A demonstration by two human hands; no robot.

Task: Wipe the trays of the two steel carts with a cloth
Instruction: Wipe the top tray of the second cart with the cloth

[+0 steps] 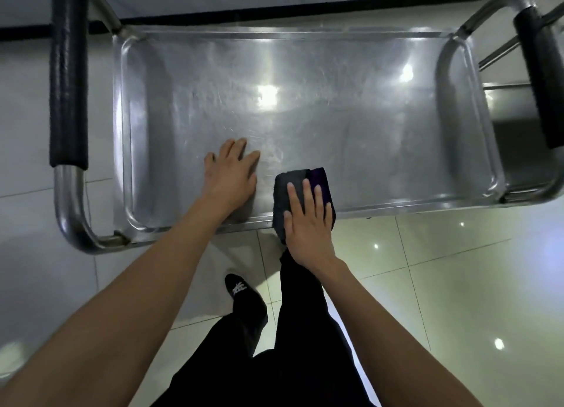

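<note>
One folded cloth [294, 193], dark grey with a purple strip along its right side, lay on the top tray [351, 125] of the steel cart [73, 211], at the tray's near edge a little right of the middle, its near end draped over the rim. The right hand [308, 220] pressed flat on it, fingers straight and close together, fingertips reaching about halfway up the cloth; its grip was spread, not curled round the fabric. Just beside the cloth, to the left and apart from it, the left hand [232, 174] rested palm down on the bare steel near the same edge, fingers straight and slightly fanned, holding nothing. The tray's surface showed fine scratches, dull smears and bright reflections of lamps near its centre. Tubular handles rose at both short ends, each wrapped in a black sleeve: the left handle cover [67, 80] and the right handle cover [540, 80]. Past the right end, part of a second steel cart [506, 107] showed. Below the near edge were the person's black trousers [305, 330] and a black shoe [239, 287] on a glossy tiled floor [442, 284].
</note>
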